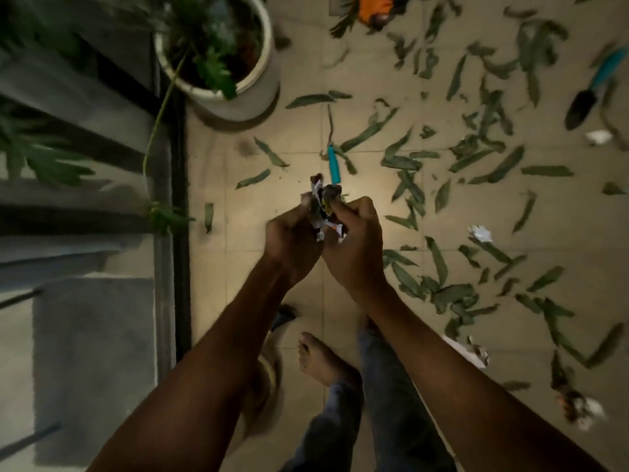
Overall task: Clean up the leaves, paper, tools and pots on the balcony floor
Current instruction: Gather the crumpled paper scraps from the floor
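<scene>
Pinching a crumpled paper wad (321, 212) between them, the left hand (292, 243) and right hand (354, 247) hover above the leaf-strewn floor (306, 137); a white pot (238, 93) holds a green plant (211, 63).

You are looking down on a beige tiled floor (272, 267), dim overall, with a brighter pool of light at frame centre. A dark metal railing (178, 199) runs down the left; beyond it lie grey ledges (95, 335).
</scene>
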